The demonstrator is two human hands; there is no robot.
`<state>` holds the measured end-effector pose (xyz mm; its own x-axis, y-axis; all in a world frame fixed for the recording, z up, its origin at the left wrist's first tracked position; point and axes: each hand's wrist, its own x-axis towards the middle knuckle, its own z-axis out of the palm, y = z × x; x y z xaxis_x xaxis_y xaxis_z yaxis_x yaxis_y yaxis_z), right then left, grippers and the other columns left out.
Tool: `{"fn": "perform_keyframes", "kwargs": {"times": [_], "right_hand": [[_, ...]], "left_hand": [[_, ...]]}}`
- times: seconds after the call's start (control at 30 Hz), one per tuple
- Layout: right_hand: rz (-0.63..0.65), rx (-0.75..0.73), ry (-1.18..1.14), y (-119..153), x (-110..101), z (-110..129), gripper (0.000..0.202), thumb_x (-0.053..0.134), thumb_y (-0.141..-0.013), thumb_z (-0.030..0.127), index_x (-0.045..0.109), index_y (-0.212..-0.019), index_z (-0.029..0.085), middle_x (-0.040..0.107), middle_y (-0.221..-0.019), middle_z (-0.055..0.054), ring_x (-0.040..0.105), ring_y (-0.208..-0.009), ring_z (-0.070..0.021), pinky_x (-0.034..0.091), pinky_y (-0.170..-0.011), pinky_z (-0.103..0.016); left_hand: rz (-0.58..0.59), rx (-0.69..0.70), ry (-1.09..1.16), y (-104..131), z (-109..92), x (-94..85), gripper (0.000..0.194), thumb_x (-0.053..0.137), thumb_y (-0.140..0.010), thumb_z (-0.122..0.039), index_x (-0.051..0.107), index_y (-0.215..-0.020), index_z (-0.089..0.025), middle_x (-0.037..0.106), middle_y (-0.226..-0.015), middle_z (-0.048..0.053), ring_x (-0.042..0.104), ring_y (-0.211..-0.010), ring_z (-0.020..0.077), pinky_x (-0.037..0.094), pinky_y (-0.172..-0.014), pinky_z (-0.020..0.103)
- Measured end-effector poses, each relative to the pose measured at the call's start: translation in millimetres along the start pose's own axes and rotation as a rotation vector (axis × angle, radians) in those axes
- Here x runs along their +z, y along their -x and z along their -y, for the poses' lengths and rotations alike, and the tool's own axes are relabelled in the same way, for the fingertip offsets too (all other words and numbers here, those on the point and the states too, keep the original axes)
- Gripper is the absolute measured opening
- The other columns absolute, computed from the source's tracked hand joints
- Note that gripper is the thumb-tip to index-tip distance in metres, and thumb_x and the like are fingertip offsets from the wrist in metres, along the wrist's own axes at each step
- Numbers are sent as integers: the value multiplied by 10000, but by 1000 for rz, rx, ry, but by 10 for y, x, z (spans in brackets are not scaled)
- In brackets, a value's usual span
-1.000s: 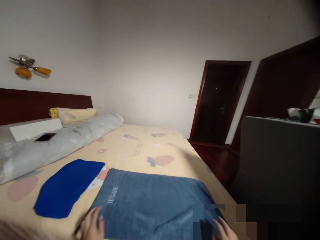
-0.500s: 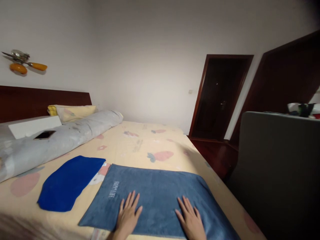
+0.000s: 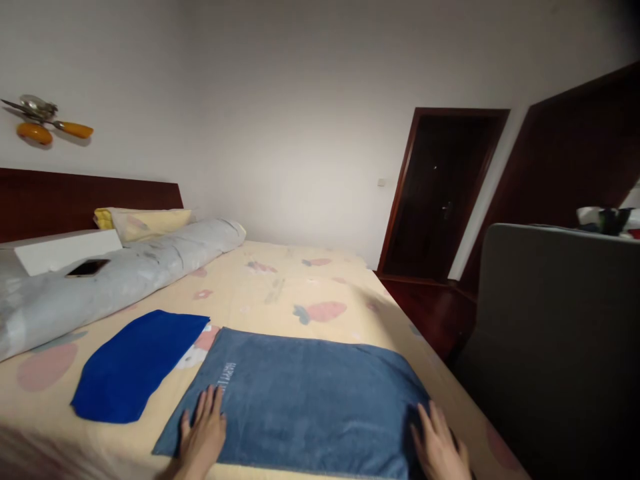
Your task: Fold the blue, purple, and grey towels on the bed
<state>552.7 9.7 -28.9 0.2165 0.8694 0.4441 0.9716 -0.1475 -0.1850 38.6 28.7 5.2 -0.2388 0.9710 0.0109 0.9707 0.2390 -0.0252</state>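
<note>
A blue-grey cloth [image 3: 310, 400] with white lettering near its left end lies spread on the bed. My left hand [image 3: 203, 430] rests on its left part, just below the lettering, fingers apart. At the cloth's right end is my right hand [image 3: 440, 443], its fingers spread over the edge, where the fabric bends down in shadow. Neither hand grips anything visible. To the left of the cloth, a bright blue piece of fabric [image 3: 137, 367] lies flat.
The bed [image 3: 280, 287] has a yellow patterned sheet. Along its head side lie a long grey roll [image 3: 165, 263], a phone [image 3: 89, 268], a white box [image 3: 67, 250] and a pillow [image 3: 150, 223]. A dark grey chair back [image 3: 555, 333] stands at the right.
My hands have moved apart over the cloth: the left one slid left toward the lettering, the right one went right to the cloth's end. The right end now lies less far toward the lower right.
</note>
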Motion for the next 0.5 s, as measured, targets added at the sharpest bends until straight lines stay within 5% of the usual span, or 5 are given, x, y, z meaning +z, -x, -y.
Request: {"fn": "perform_keyframes", "kwargs": {"times": [0.17, 0.27, 0.37, 0.5], "right_hand": [[378, -358, -439, -214, -57, 1416, 568, 285, -949, 503, 371, -1458, 265, 351, -1540, -78, 304, -1427, -233, 298, -1137, -469], [521, -522, -576, -349, 8, 2014, 539, 250, -978, 466, 316, -1481, 285, 336, -1547, -43, 282, -1435, -185, 259, -1162, -413], [520, -490, -436, -545, 142, 2108, 560, 276, -967, 521, 366, -1459, 270, 359, -1535, -53, 290, -1432, -193, 245, -1162, -420], [453, -310, -222, -882, 277, 1598, 594, 315, -940, 563, 416, -1433, 248, 327, -1550, -73, 257, -1445, -215, 193, -1171, -448]], "left_hand": [[-7, 414, 205, 29, -1031, -107, 653, 266, -887, -206, 156, -1530, -184, 134, -1600, 12, 135, -1477, 195, 172, -1180, 442], [-1, 499, 258, -37, -1499, -95, 662, 285, -882, -208, 164, -1530, -159, 122, -1602, 33, 116, -1479, 198, 163, -1188, 431], [11, 456, 250, -232, -1543, -66, 609, 247, -938, -338, 216, -1524, -173, 164, -1598, 61, 145, -1475, 224, 166, -1184, 472], [29, 326, 199, -631, -987, -58, 606, 204, -956, -488, 251, -1514, -256, 171, -1601, 43, 156, -1474, 240, 148, -1170, 526]]}}
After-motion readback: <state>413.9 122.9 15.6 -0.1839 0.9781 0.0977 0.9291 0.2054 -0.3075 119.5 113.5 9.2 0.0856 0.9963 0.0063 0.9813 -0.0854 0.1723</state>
